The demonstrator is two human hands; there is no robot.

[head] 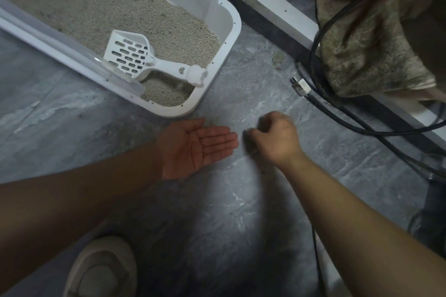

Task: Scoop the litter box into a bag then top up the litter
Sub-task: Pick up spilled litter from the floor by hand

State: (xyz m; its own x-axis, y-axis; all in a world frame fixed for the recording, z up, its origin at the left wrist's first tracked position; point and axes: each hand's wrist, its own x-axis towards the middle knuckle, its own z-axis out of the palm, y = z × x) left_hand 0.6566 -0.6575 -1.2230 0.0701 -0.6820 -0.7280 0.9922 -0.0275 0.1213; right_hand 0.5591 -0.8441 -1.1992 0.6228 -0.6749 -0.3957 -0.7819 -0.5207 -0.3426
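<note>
Two bare forearms are stretched out over a grey marbled floor (217, 212). Palm up, the left hand (193, 147) is held flat with its fingers straight and together. Just beside its fingertips, the right hand (275, 137) is curled, blurred; whether anything is pinched cannot be told. Beyond the left hand, a white litter box (231, 38) is seen, with a slotted white scoop (144, 60) laid on the litter (96, 7). Black cables (342, 113) are seen beyond the right hand.

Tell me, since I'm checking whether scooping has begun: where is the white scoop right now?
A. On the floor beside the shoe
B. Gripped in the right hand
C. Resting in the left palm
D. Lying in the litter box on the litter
D: the scoop lies on the litter inside the litter box, and neither hand touches it.
</note>
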